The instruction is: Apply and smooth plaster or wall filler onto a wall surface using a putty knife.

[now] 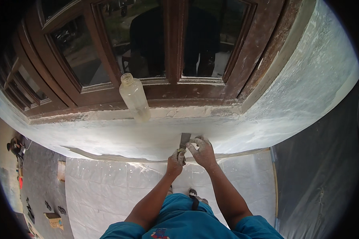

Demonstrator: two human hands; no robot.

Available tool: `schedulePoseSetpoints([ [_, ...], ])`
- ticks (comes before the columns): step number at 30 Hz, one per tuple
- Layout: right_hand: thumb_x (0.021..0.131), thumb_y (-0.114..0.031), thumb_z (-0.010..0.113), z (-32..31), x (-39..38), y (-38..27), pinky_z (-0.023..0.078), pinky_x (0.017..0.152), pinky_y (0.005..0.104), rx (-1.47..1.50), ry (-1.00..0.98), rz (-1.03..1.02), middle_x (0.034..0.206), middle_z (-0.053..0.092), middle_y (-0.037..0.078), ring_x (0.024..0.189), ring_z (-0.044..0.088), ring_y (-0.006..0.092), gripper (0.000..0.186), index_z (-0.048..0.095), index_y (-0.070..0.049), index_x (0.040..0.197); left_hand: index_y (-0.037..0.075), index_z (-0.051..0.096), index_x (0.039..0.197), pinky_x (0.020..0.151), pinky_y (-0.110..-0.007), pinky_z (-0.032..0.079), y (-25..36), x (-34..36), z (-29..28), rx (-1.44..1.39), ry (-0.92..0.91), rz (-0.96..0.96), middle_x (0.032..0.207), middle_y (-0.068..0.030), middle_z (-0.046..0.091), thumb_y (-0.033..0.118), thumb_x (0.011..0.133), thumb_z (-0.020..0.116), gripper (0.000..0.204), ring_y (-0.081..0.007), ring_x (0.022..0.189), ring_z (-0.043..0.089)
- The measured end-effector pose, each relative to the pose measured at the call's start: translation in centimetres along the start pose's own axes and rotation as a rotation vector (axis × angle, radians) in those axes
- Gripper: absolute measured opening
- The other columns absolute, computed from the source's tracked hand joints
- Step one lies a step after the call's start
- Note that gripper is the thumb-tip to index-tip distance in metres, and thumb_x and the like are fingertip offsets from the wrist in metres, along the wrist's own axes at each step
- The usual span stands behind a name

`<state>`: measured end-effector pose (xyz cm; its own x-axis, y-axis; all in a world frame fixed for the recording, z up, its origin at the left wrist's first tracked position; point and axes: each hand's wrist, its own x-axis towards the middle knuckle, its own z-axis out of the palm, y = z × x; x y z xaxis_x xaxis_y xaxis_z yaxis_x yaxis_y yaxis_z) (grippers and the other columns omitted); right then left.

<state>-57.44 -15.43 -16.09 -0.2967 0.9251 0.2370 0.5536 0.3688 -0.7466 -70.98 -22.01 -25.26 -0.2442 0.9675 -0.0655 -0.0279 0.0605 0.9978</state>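
Note:
My left hand (175, 162) is closed around the handle of a putty knife (185, 138), its flat grey blade pointing up toward the wall. Close beside it on the right is my right hand (204, 152), with whitish smears on the fingers. Its thumb and forefinger reach to the putty knife near the base of the blade, while the other fingers curl in. Whatever those curled fingers hold, if anything, is hidden. Both hands are in front of the whitish wall (155, 137), below the window.
An uncapped clear plastic bottle (134, 95) stands on the window ledge (187, 112), left of my hands. Above is a brown wooden window frame (173, 47) with glass panes. A pale sheet (103, 187) covers the floor underfoot. A cardboard box (54, 220) lies far left.

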Motion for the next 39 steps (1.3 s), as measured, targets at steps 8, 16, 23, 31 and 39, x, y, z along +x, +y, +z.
schedulePoseSetpoints([
  [8,0.077,-0.009,0.08,-11.0,4.4,-3.1,0.042,0.105,0.051,-0.566,0.446,-0.742,0.125,0.061,0.012,0.117,0.055,0.0324,0.035,0.072,-0.012,0.11,0.004,0.06,0.092,0.052,-0.026,0.046,1.9,0.0,3.9,-0.244,0.19,0.126,0.066,0.0001,0.055,0.041,0.106,0.05,0.041,-0.009,0.056,0.054],
  [16,0.082,-0.026,0.079,-10.1,6.3,-0.2,0.035,0.112,0.0498,-0.569,0.394,-0.786,0.133,0.058,0.008,0.125,0.051,0.0296,0.056,0.062,-0.017,0.135,0.005,0.058,0.086,0.052,-0.027,0.043,-1.4,-0.3,5.5,-0.178,0.271,0.062,0.067,0.0011,0.054,0.04,0.107,0.05,0.042,-0.009,0.055,0.052],
  [23,0.079,-0.027,0.081,-9.2,6.8,-0.6,0.034,0.109,0.0511,-0.555,0.441,-0.848,0.131,0.06,0.012,0.124,0.051,0.0327,0.058,0.062,-0.01,0.131,0.005,0.059,0.086,0.051,-0.027,0.042,0.0,1.1,5.3,-0.265,0.29,0.107,0.066,0.0012,0.054,0.037,0.106,0.051,0.039,-0.0088,0.054,0.051],
  [31,0.078,-0.024,0.08,-9.3,6.6,-0.7,0.033,0.11,0.0502,-0.515,0.47,-0.833,0.13,0.061,0.011,0.124,0.051,0.0323,0.053,0.065,-0.011,0.127,0.003,0.061,0.09,0.05,-0.027,0.042,1.7,1.5,6.0,-0.257,0.284,0.216,0.065,0.0002,0.055,0.04,0.105,0.051,0.041,-0.0088,0.053,0.051],
  [39,0.078,-0.026,0.079,-9.1,6.8,-0.3,0.034,0.11,0.0489,-0.526,0.458,-0.798,0.129,0.06,0.009,0.123,0.052,0.0297,0.053,0.065,-0.015,0.128,0.003,0.06,0.087,0.049,-0.027,0.041,2.8,2.0,5.9,-0.214,0.314,0.232,0.063,-0.001,0.054,0.039,0.106,0.049,0.042,-0.0102,0.052,0.051],
])
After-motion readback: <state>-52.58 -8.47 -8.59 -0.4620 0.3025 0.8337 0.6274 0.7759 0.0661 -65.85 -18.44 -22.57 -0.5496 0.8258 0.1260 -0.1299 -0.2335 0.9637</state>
